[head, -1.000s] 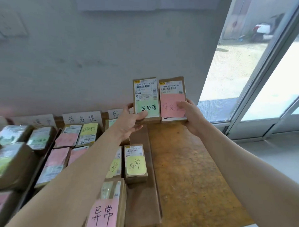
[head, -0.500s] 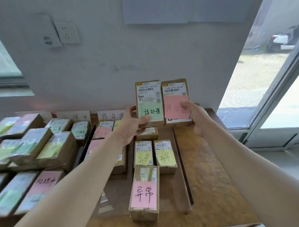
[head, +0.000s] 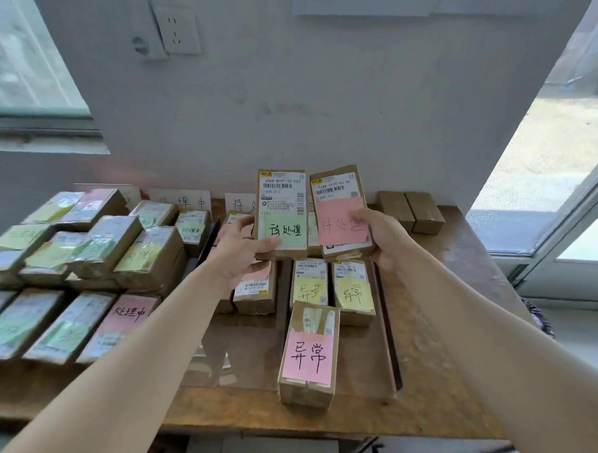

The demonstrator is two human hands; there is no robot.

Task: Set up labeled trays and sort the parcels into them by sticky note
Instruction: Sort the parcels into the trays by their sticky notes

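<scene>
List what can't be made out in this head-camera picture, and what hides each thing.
- Tray label card (head view): its end is hidden behind the green-note parcel held by the left hand.
- Parcel beneath the left hand: its sticky note is mostly covered by the hand.
- Pink-note parcel in the right hand: barcode print too small to read.
- Left stacked parcels: notes blurred.

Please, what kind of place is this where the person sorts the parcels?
Probably a small parcel sorting room: brown cardboard parcels with shipping labels and coloured sticky notes crowd a worn wooden table, handwritten white paper signs lean on the plain wall, and a glass door opens outdoors.
</scene>
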